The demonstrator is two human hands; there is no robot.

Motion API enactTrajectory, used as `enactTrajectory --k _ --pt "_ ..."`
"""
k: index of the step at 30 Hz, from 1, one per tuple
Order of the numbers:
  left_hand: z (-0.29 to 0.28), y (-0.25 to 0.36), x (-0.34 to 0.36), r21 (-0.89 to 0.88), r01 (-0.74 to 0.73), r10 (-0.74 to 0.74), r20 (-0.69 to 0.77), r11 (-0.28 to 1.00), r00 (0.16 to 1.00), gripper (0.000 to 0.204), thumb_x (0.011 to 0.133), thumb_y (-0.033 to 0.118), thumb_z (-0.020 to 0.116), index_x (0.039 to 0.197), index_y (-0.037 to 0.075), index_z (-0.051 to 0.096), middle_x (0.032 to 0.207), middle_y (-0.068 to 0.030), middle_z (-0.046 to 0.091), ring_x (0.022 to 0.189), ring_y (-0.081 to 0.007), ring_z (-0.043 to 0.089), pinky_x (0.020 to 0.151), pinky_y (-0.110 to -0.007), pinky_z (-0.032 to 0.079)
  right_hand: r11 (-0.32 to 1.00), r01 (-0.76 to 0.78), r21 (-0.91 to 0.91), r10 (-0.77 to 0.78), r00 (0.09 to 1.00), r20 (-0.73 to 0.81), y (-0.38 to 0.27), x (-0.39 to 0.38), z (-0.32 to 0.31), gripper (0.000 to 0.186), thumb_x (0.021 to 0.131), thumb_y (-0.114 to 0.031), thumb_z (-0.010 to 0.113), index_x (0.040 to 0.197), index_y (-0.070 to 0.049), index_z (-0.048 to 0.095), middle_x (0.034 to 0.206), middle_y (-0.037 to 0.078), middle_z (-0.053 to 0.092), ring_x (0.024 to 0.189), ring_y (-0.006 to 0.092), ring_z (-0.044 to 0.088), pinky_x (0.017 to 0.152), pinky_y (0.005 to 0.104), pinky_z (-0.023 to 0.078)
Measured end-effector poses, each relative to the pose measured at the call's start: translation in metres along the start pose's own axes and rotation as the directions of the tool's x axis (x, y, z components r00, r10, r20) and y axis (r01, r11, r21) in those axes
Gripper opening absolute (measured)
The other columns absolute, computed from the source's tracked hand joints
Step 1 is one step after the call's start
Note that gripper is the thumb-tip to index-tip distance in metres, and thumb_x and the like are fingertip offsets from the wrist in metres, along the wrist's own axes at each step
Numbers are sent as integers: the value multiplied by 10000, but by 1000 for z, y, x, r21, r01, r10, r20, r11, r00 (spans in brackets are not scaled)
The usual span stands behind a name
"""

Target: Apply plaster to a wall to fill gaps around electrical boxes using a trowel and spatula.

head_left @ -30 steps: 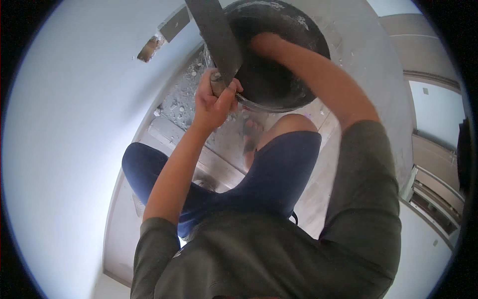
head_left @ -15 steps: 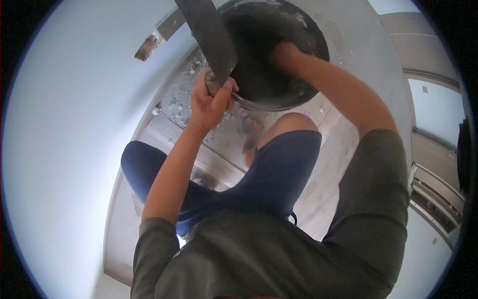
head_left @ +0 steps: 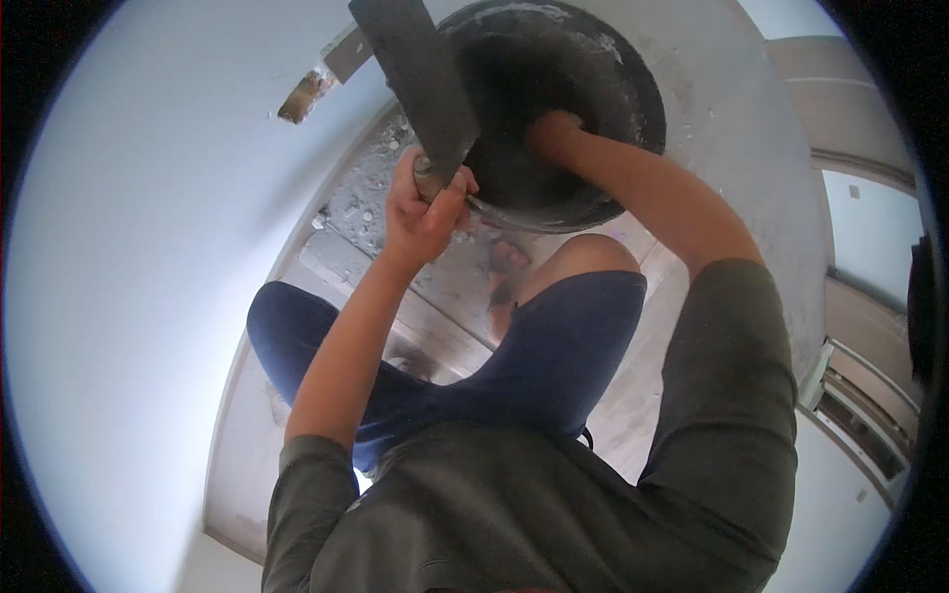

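Observation:
My left hand [head_left: 423,219] is wrapped round the handle of a plastering trowel [head_left: 420,84]. The trowel's long flat grey blade points up and away, overlapping the left rim of a round black bucket [head_left: 645,109]. Dried pale residue streaks the bucket's inner wall. From the right, my right forearm reaches over the rim, and my right hand [head_left: 556,136] is down inside the bucket. Its fingers are lost in the dark interior, so what they touch or hold cannot be made out.
At left rises a pale wall [head_left: 129,247], with a rough broken notch [head_left: 304,96] and a grey strip [head_left: 346,54] beside the trowel. Crumbs of rubble [head_left: 361,203] litter the floor at its foot. My bent knees flank the near side of the bucket.
My right hand has shifted slightly left and toward me inside the bucket, its elbow drawing inward. My left hand keeps hold of the trowel. The whole view has shifted slightly.

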State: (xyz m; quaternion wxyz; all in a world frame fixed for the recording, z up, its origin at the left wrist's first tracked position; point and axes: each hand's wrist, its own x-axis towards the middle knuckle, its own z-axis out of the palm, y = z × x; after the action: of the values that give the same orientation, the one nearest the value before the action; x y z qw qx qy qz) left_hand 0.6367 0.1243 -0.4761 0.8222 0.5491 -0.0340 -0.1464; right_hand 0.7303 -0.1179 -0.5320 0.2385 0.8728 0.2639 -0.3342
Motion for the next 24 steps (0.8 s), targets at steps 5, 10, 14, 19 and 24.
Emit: enactTrajectory --k 5,10,14,19,24 --pt "-3 1 2 46 -10 10 -15 999 1000 252 923 69 558 1147 26 451 860 -82 640 538 -119 568 501 -260 465 999 0 -39 -2 998 -64 0 12 -12 184 842 -157 597 915 -71 742 941 141 724 888 342 704 747 435 569" --pt "2 7 1 78 -23 23 6 997 1000 269 924 74 560 1163 25 445 860 -83 641 535 -120 565 496 -258 462 993 103 52 -98 991 -89 19 -3 -26 227 799 -168 676 1000 -72 719 987 146 711 958 320 687 778 459 574" --pt "12 6 1 136 -14 10 30 991 999 272 924 73 565 1166 26 450 859 -83 640 528 -116 555 486 -256 453 984 174 -43 -179 973 -148 40 1 -37 203 794 -165 674 967 -69 716 947 144 711 936 321 687 757 456 572" --pt "7 7 -3 77 -31 29 21 997 999 247 931 69 562 1148 24 453 869 -76 644 552 -114 561 505 -254 456 985 158 63 -143 971 -193 51 -17 -61 237 769 -212 712 980 -103 719 889 148 706 885 340 681 755 467 550" --pt "11 25 1 41 7 -8 18 999 1000 241 933 70 570 1142 22 460 852 -72 637 577 -117 570 523 -258 461 957 190 218 -111 937 -331 90 -75 -75 268 744 -248 725 972 -109 705 877 150 690 863 359 666 752 477 531"
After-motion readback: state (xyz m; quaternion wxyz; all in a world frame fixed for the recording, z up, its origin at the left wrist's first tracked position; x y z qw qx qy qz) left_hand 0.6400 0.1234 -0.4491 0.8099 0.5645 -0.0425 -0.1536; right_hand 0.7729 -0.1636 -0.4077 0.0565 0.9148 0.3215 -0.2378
